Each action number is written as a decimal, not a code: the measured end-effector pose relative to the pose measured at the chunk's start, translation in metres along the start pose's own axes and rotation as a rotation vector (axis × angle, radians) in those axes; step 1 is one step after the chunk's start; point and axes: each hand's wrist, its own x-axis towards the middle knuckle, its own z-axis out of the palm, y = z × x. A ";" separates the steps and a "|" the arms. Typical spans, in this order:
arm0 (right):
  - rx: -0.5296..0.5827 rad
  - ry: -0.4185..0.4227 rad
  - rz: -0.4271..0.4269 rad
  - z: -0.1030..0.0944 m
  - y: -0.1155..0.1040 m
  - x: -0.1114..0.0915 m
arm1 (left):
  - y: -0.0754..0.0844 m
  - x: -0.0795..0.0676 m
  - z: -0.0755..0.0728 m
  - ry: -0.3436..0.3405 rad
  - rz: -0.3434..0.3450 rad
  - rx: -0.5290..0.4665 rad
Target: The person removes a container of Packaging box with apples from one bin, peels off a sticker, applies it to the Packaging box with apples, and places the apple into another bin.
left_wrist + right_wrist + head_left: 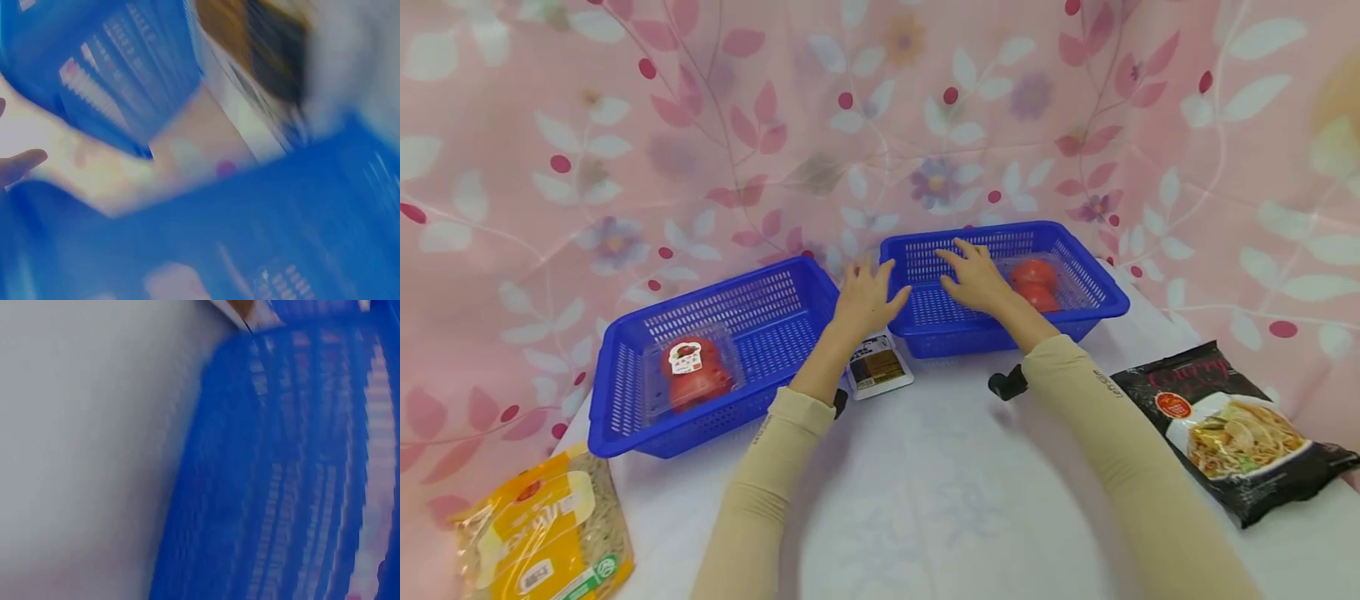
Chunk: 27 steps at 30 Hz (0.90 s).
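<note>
In the head view, my left hand (865,300) hovers between two blue plastic baskets with its fingers spread, holding nothing. Beneath it lies a flat white pack (878,368) with a brown and dark front. My right hand (976,279), fingers also spread and bare, hangs over the left half of the right basket (1000,332). That basket has a clear pack of red round produce, like tomatoes (1036,283), at its right end. A similar labelled pack of tomatoes (700,385) sits in the left basket (722,408). Both wrist views are blurred; fingers (25,164) show at the left wrist view's edge.
A yellow bag (546,533) lies at the front left of the white-covered table (925,500). To the right is a black noodle bag (1232,429) marked curry. Pink floral cloth (880,125) hangs behind the baskets.
</note>
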 end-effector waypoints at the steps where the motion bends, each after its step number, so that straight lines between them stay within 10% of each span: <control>1: 0.000 0.001 0.028 -0.005 0.008 -0.003 | 0.009 0.004 0.004 -0.004 0.015 -0.002; 9: -0.048 -0.052 0.135 -0.026 0.056 -0.015 | 0.060 0.029 0.029 -0.123 0.100 -0.019; 19: -0.053 -0.148 0.288 -0.027 0.096 -0.036 | 0.098 0.063 0.064 -0.332 -0.076 -0.179; 27: -0.043 -0.200 0.397 -0.022 0.095 -0.038 | 0.125 0.073 0.073 -0.444 -0.048 -0.303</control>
